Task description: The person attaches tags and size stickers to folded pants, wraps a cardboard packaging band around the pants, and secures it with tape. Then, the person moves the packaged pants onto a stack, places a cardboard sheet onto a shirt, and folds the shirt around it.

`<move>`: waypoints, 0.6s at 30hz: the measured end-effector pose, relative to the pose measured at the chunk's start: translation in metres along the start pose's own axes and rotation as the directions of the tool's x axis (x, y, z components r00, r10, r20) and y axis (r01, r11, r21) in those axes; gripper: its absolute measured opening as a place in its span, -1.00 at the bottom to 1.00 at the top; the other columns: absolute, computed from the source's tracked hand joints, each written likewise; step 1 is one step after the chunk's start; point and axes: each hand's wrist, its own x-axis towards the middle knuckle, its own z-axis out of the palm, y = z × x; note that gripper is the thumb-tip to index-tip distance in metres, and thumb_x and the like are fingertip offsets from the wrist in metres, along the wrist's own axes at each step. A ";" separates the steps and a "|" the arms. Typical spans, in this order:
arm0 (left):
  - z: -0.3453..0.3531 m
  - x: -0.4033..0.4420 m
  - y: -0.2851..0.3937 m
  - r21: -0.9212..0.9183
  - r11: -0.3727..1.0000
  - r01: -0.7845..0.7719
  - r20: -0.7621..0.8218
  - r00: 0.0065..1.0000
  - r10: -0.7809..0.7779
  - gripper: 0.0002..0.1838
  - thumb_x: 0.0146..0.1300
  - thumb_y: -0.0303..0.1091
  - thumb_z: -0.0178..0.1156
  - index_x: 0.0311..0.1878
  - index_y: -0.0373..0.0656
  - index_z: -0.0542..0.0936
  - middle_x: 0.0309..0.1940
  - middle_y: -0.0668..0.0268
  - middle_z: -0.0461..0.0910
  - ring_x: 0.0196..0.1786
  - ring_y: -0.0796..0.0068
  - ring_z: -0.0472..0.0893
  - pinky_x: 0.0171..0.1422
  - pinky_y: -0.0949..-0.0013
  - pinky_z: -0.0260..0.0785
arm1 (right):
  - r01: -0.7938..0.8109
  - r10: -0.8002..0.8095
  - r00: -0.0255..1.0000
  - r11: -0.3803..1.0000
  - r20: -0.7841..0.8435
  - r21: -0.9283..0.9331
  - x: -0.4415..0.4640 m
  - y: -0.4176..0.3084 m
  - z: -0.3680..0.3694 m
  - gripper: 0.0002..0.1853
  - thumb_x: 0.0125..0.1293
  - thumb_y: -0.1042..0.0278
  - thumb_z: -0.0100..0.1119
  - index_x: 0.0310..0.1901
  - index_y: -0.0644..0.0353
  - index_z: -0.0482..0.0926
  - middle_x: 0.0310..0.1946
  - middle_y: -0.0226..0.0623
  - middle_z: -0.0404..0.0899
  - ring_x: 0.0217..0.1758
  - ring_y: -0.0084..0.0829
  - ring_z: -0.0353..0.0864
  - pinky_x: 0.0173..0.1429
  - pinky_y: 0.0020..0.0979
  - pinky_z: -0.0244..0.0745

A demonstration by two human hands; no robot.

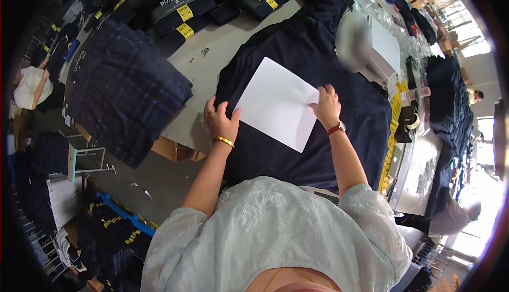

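Note:
A white rectangular sheet, stiff-looking and with rounded corners, lies at a slant on dark navy fabric spread over the table. My left hand, with a yellow bangle at the wrist, rests by the fabric's left edge. Its fingers are apart and the thumb tip meets the sheet's left corner. On the opposite side, my right hand, wearing a red-strapped watch, has its thumb over the sheet's right edge. The right fingers are bent above the fabric and slightly blurred; I see nothing held in them.
Folded plaid garments are stacked at the left. Packed dark garments with yellow stickers line the back. A yellow measuring tape, a tape roll and a white box stand right. A person is at far left.

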 end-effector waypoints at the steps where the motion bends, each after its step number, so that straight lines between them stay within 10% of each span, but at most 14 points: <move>1: 0.001 -0.001 -0.001 -0.016 1.000 -0.011 -0.012 1.000 0.011 -0.61 0.01 -0.09 0.37 -0.14 -0.07 0.58 0.24 0.12 0.36 0.25 0.02 0.37 0.29 0.04 0.19 | 0.091 -0.089 0.995 0.995 -0.046 0.027 0.010 -0.008 -0.001 -0.48 0.01 0.31 0.39 0.07 0.13 0.51 0.27 -0.16 0.30 0.14 -0.07 0.45 0.08 -0.17 0.45; 6: 0.007 0.002 -0.003 -0.071 0.997 -0.031 -0.060 0.998 0.026 -0.65 0.03 -0.09 0.35 -0.18 -0.06 0.60 0.23 0.13 0.38 0.26 0.00 0.36 0.29 0.04 0.20 | 0.457 -0.464 0.880 0.762 -0.104 0.459 0.085 -0.100 0.013 -0.65 0.12 0.51 0.26 0.00 0.14 0.59 0.18 -0.20 0.42 0.20 -0.13 0.44 0.23 -0.31 0.42; 15: 0.004 0.000 0.002 -0.073 0.997 -0.026 -0.127 0.992 0.016 -0.77 0.00 -0.15 0.33 -0.27 0.03 0.65 0.20 0.25 0.41 0.28 0.05 0.33 0.30 0.04 0.15 | 0.353 -0.428 0.903 0.766 0.018 0.537 0.133 -0.160 0.052 -0.77 0.12 0.57 0.21 -0.16 0.13 0.57 0.05 -0.31 0.47 0.02 -0.22 0.50 0.09 -0.35 0.47; 18: -0.006 0.003 0.010 0.016 0.993 -0.116 -0.190 0.975 0.117 -0.79 -0.04 -0.23 0.36 -0.28 0.06 0.67 0.17 0.29 0.44 0.20 0.13 0.39 0.27 0.11 0.18 | 0.443 -0.453 0.876 0.623 -0.164 0.645 0.128 -0.149 0.054 -0.79 0.10 0.64 0.18 -0.21 0.18 0.55 0.00 -0.33 0.48 -0.13 -0.30 0.52 -0.03 -0.41 0.48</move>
